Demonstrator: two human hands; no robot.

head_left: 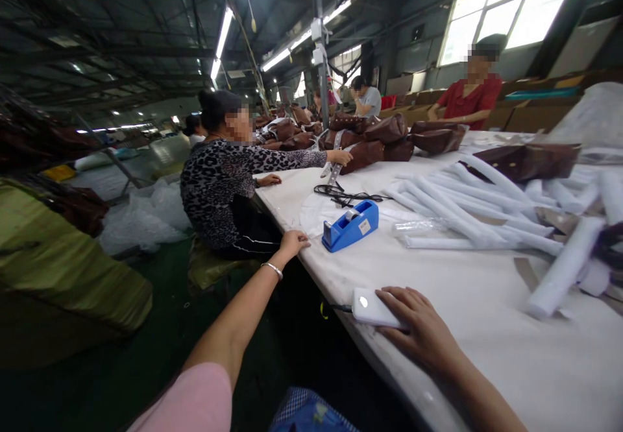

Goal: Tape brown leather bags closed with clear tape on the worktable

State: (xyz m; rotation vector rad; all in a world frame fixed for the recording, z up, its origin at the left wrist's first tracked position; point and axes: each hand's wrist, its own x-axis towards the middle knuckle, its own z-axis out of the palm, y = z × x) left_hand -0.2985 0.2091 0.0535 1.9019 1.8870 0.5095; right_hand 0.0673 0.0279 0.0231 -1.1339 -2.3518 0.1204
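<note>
My left hand (293, 242) is at the table's edge with thumb and fingers pinched together. Whatever is between its fingertips is too small to make out. Just right of it stands a blue tape dispenser (351, 226) with a roll in it. My right hand (413, 322) rests on the table, thumb and fingers around the right end of a white box-shaped device (372, 307), which looks like a power bank. A dark cable (339, 307) runs from the device's left end toward the table edge.
White wrapped tubes (467, 211) and brown leather bags (384, 140) lie across the white table (467, 296). Black cords (348, 195) lie behind the dispenser. A seated co-worker (219, 166) reaches over the table from the left; another person (470, 95) stands across it.
</note>
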